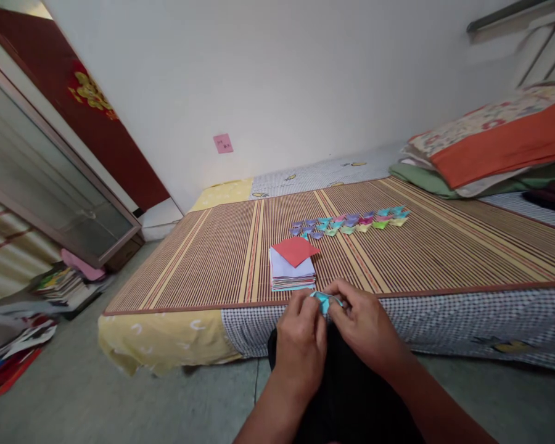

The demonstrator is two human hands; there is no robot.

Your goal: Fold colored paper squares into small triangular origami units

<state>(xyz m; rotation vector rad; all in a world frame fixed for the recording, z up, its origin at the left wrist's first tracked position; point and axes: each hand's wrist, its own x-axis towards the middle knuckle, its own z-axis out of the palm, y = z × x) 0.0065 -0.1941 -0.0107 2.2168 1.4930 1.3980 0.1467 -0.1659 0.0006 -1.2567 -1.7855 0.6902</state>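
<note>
A small piece of folded light-blue paper (322, 301) is held between both hands at the bed's front edge. My left hand (303, 330) pinches its left side, and my right hand (358, 317) grips its right side with bent fingers. Just beyond my left hand lies a stack of square paper sheets (292, 274), with a red sheet (296, 250) turned askew on top. Farther back, rows of small folded paper pieces (349, 223) in blue, purple, green, yellow and pink rest on the striped mat (222, 259).
Folded bedding (494, 142) is piled at the bed's right side. A white wall (305, 80) with a pink note (222, 143) rises behind. On the left are a glass-panelled door (65, 166) and a pile of books (60, 287).
</note>
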